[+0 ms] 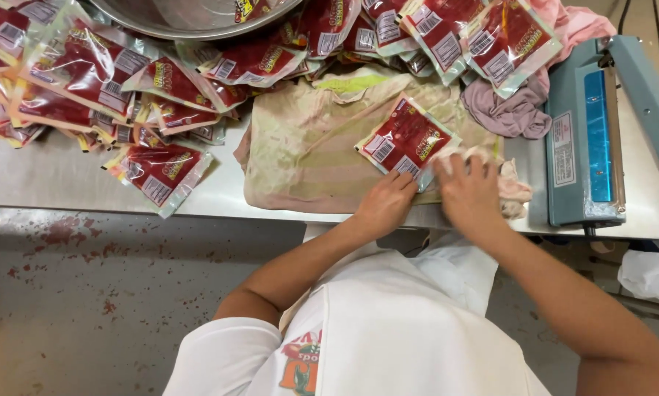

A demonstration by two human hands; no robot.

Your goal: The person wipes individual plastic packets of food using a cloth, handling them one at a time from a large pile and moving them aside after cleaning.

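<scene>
Red packet: a flat clear-edged pouch (405, 139) with red filling lies tilted on a stained cloth (307, 147), at about 12 o'clock from both hands.
Left hand: left hand (385, 204) rests knuckles up on the cloth, its fingertips touching the pouch's near edge; the grip is loose, pressing on the pouch rather than clenched round it.
Right hand: right hand (470, 192) sits just beside the left, at 3 o'clock from it, fingers bent over a pale rag (514, 185) and meeting the pouch's near corner; the grip is on the rag.
Counter: steel counter (65, 180) carries the cloth at its near edge.
Pile: many more red pouches (87, 73) are heaped at 10 o'clock from the hands and along the far side.
Bowl: a metal bowl (190, 18) stands at 11 o'clock.
Sealer: a blue heat sealer (586, 139) stands at 3 o'clock, near the right hand.
</scene>
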